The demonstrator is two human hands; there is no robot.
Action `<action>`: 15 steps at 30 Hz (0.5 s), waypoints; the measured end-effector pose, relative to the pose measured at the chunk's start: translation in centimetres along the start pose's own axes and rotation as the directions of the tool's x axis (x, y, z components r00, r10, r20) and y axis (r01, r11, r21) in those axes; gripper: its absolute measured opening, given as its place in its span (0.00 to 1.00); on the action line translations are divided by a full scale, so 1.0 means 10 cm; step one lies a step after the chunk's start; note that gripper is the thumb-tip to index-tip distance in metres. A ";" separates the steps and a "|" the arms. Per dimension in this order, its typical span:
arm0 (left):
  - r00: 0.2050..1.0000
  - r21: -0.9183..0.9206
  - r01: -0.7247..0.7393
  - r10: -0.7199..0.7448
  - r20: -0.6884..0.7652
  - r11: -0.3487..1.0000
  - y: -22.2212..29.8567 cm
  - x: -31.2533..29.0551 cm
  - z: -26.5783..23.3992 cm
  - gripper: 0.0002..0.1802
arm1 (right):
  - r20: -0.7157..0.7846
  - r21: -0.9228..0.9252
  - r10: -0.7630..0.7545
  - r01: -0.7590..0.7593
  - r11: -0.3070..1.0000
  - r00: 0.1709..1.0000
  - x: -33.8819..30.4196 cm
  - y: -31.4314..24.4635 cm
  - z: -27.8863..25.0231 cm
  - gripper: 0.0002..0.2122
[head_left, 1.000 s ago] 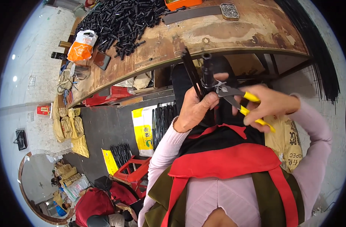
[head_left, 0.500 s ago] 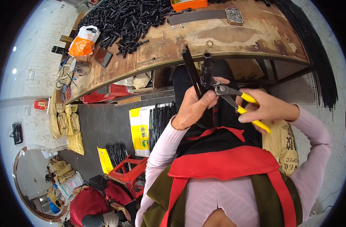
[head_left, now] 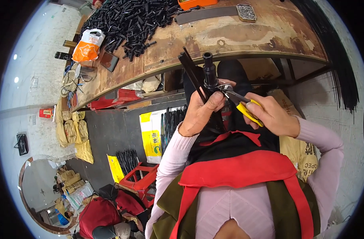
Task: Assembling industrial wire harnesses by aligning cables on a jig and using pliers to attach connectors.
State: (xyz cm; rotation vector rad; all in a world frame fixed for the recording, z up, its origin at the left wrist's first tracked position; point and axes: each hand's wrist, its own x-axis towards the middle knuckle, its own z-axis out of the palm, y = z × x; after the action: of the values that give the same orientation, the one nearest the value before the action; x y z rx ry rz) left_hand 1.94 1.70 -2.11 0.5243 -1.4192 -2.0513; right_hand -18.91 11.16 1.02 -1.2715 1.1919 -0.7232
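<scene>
My left hand [head_left: 201,113] is closed around a black tubular fitting [head_left: 209,75] and several long black ribs [head_left: 191,71], upright over my lap. The fitting's open round end points up, and the ribs lean to its left. My right hand [head_left: 274,116] grips yellow-handled pliers [head_left: 249,114], with the handles close together. The metal jaws reach the base of the fitting, beside my left thumb. Thin bright wire shows there, though my fingers hide part of it. Whether the jaws are biting the wire, I cannot make out.
The worn wooden table [head_left: 190,44] stands ahead, bearing piled black plastic parts [head_left: 128,24], a grey strip [head_left: 207,15] and a tin of small metal bits [head_left: 246,12]. Long black rods [head_left: 335,51] hang over its right end. A red stool [head_left: 139,181] stands lower left.
The pliers' handles have come together, and my right hand has closed further around them. Both hands, with the fitting and ribs, have shifted slightly left in the picture.
</scene>
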 end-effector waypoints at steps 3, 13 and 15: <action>1.000 0.019 -0.003 0.003 0.003 1.000 0.02 0.00 0.01 0.25 | -0.041 0.008 -0.102 0.102 0.995 0.994 -0.02 0.16 0.07 0.15; 0.993 -0.083 -0.063 0.071 0.091 0.995 -0.05 -0.06 0.00 0.25 | 0.437 0.327 0.203 -0.365 0.872 0.876 -0.07 -0.16 -0.25 0.19; 0.993 -0.072 -0.096 0.100 0.061 0.993 -0.06 -0.05 0.00 0.23 | 0.062 -0.188 -0.074 0.084 0.978 0.995 -0.11 -0.14 -0.16 0.19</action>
State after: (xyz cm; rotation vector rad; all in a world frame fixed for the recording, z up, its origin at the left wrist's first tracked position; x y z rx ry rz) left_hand 2.23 2.20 -2.66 0.3556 -1.3771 -2.0467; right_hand -20.47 11.33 2.86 -1.4961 1.1930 -0.6387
